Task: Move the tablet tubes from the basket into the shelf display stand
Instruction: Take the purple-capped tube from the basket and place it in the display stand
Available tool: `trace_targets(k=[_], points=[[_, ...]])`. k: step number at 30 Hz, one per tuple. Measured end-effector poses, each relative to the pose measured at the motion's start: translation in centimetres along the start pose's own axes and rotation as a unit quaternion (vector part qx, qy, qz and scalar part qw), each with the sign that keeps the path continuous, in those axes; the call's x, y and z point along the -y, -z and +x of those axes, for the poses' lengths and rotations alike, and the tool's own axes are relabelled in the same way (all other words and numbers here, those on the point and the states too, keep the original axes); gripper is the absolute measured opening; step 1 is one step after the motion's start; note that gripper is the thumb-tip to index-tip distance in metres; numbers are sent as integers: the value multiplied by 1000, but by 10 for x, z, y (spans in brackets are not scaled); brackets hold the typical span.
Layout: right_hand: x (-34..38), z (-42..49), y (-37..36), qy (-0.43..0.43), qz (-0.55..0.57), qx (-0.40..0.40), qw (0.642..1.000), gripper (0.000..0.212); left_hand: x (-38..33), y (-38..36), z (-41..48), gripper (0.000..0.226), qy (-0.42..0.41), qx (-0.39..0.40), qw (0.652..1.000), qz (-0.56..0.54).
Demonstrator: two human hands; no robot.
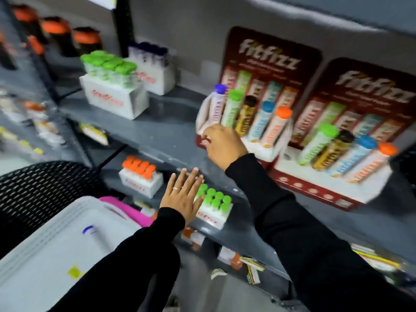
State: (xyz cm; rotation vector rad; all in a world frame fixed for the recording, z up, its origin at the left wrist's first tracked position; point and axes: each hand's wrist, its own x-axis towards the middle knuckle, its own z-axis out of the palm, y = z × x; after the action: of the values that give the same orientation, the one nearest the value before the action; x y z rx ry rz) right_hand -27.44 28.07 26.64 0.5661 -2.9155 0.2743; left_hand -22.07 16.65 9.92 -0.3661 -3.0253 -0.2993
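The left display stand on the grey shelf holds several upright tubes with purple, green, black, blue and orange caps. My right hand is at the stand's front left corner, fingers curled around the lower end of the purple-capped tube in the leftmost slot. My left hand hovers open with fingers spread in front of the lower shelf and holds nothing. At lower left, the white basket has a blue-capped tube lying in it. The view is blurred.
A second display stand to the right holds green, black, blue and orange tubes. White boxes of green-capped tubes and orange-capped tubes sit on the shelves. A black mesh object and something pink lie beside the basket.
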Motion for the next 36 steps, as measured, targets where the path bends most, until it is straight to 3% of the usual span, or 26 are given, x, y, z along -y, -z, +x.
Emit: trace_targets(k=[5,9,11,14,16,20,24,26,28,31,34,36], points=[[102,12,-110,106,92,187,972,33,86,-49,-117,83,226,70,971,-44],[170,6,-191,161,94,332,925,33,112,-72,-223,108,395,144,902,-99],[198,1,-229,173,84,397,897,33,114,-81,-256,104,431,140,879,-145],[230,-7,-273,145,70,440,883,35,115,-84,-266,85,400,165,882,-186],[246,-11,-292,81,100,461,878,56,118,-84,-268,71,385,174,889,-180],[259,-15,-318,70,57,474,876,80,117,-93,-267,78,365,205,894,-162],[267,-11,-318,98,11,499,861,79,119,-92,-266,76,386,237,875,-170],[267,-4,-310,122,5,504,855,66,120,-90,-266,75,388,240,872,-177],[266,3,-298,141,16,511,848,51,120,-89,-266,88,385,245,871,-181],[259,10,-276,148,56,536,830,18,119,-84,-264,125,373,257,869,-202],[247,10,-251,184,34,520,833,39,121,-83,-263,142,379,249,871,-191],[237,6,-234,220,15,505,834,43,120,-84,-263,141,390,238,872,-175]])
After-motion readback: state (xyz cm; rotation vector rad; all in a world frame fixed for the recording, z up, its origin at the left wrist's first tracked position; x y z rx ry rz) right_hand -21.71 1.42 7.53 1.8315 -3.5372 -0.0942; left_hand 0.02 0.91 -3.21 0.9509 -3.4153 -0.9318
